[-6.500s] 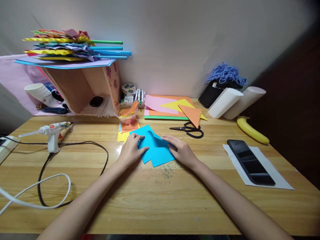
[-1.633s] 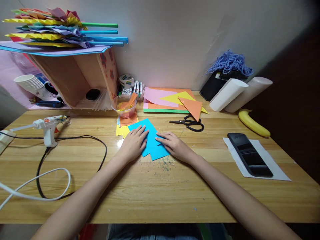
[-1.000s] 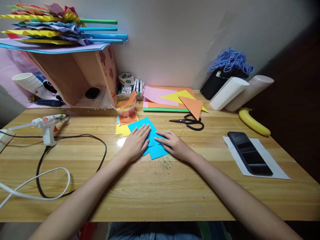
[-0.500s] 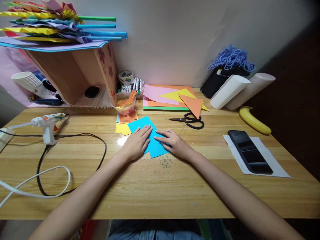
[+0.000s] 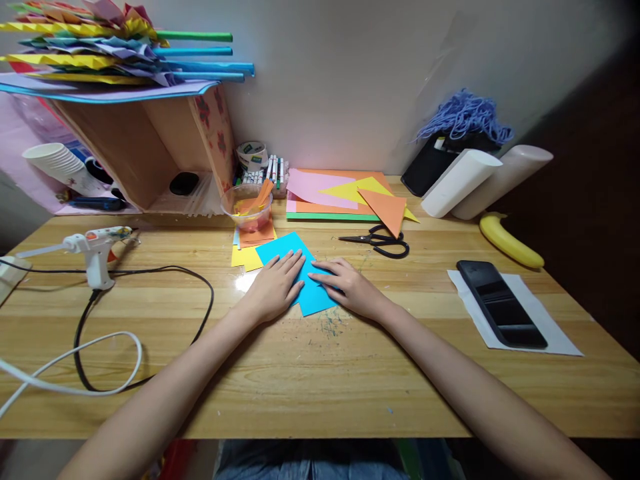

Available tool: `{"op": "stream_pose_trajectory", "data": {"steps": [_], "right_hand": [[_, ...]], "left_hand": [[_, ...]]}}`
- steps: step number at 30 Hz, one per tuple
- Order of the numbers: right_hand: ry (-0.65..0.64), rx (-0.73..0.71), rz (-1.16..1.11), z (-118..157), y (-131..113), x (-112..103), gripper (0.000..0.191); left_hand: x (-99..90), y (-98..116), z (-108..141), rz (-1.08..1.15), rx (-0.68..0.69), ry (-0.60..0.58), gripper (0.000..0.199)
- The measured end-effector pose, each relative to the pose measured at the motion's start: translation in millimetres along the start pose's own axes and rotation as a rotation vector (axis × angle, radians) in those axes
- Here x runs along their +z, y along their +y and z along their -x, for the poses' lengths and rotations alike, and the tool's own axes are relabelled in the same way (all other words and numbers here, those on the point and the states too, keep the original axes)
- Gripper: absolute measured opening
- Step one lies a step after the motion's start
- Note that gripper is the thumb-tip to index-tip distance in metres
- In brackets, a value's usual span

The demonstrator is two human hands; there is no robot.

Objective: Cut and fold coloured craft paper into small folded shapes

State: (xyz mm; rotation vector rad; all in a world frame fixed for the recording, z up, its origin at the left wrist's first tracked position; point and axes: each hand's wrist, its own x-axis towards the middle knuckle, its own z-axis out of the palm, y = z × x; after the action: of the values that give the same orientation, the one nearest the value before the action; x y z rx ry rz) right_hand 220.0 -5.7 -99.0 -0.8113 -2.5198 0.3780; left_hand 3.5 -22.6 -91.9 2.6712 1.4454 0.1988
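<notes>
A sheet of bright blue paper [image 5: 316,299], seemingly folded, lies on the wooden table in front of me. My left hand [image 5: 278,285] rests flat on its left side, fingers stretched out over the paper. From the right, my right hand [image 5: 349,287] touches the paper with extended fingertips, its fingers slightly apart. Parts of the sheet are hidden under both hands. Just beyond it are yellow paper pieces [image 5: 245,258] and orange paper squares [image 5: 257,238], partly beneath a clear plastic bowl [image 5: 235,215] of paper scraps. Black-handled scissors [image 5: 390,248] lie behind my right hand.
At left are a white glue gun [image 5: 97,257] and looping cables. Behind stands a cardboard box [image 5: 213,133] topped with paper flowers. Coloured paper sheets [image 5: 320,215] lie at the back. A phone [image 5: 500,303], a banana [image 5: 510,241] and white rolls [image 5: 460,183] are on the right.
Almost nothing differs. My left thumb has shifted very slightly to the right on the blue paper; both hands otherwise stay in place.
</notes>
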Motion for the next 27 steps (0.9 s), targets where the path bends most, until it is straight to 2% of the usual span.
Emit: {"op": "stream_pose_trajectory", "data": {"steps": [17, 27], "right_hand": [[0.015, -0.007, 0.002, 0.7, 3.1, 2.1, 0.034], [0.003, 0.015, -0.001, -1.4, -2.9, -1.1, 0.033]], "left_hand": [[-4.0, 5.2, 1.1, -0.042, -0.014, 0.068, 0.050], [-4.2, 8.2, 2.1, -0.078, -0.060, 0.085, 0.050]]}}
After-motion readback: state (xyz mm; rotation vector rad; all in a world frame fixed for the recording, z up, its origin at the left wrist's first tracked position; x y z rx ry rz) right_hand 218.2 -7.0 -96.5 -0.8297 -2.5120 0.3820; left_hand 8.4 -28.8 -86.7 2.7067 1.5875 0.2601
